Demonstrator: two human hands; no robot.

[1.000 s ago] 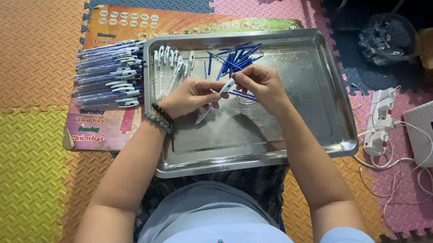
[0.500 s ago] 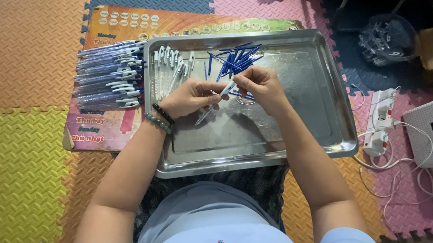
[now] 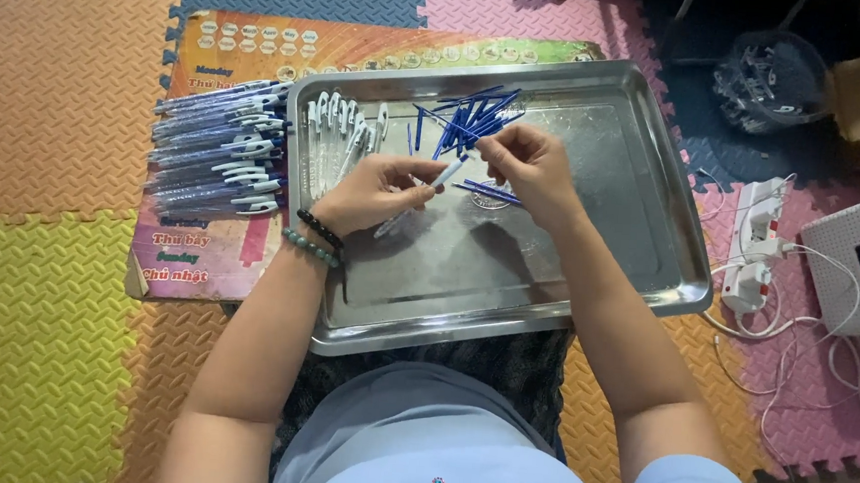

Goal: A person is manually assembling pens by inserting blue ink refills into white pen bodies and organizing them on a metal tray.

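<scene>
Floor mats (image 3: 56, 99), interlocking foam squares in orange, yellow, green, blue and pink, cover the ground. Steel tray (image 3: 585, 311), rectangular with a raised rim, lies across the person's lap and on the mats. Printed chart (image 3: 200, 257), colourful, lies flat under the tray's left edge. White box-shaped device (image 3: 851, 267) sits at the far right, with a white power strip (image 3: 753, 241) and loose white cables (image 3: 820, 365) beside it. Dark round container (image 3: 768, 78) stands past the tray's upper right corner. Row of finished pens (image 3: 217, 149), white and blue, lies on the chart just left of the tray. Group of white pen barrels (image 3: 342, 132) lies in the tray's upper left; heap of blue pen parts (image 3: 467, 119) lies in its upper middle. Left hand (image 3: 368, 193), two bead bracelets at the wrist, is closed around a white pen barrel (image 3: 439, 180) held above the tray's middle. Right hand (image 3: 529, 168) pinches the barrel's upper end with its fingertips and also has a thin blue part (image 3: 488, 189) against the fingers.
</scene>
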